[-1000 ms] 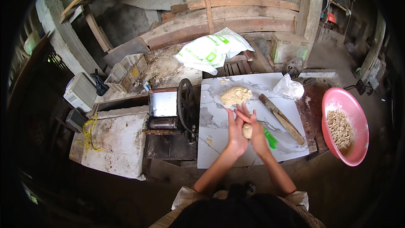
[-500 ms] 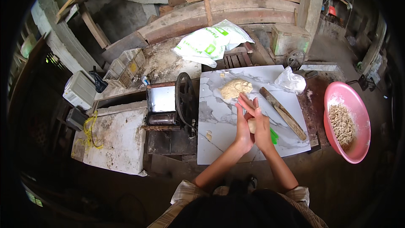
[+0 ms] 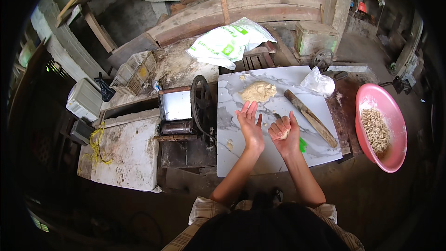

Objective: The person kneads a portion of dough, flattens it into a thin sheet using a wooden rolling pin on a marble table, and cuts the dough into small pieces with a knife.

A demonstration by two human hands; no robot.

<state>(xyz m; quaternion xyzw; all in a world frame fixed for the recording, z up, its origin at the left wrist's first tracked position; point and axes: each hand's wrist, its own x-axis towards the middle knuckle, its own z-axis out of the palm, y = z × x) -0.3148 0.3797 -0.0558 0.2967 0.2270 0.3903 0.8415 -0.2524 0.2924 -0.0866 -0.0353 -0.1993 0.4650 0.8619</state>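
Dough mound (image 3: 258, 92) looks creamy, lumpy (the handheld piece (image 3: 285, 135) similarly pale).

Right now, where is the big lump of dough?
In the head view, the big lump of dough sits toward the far edge of the marbled board, left of the wooden stick and just beyond the left hand.

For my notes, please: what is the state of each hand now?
Left hand: open, holding nothing visible.
Right hand: closed around a small dough piece.
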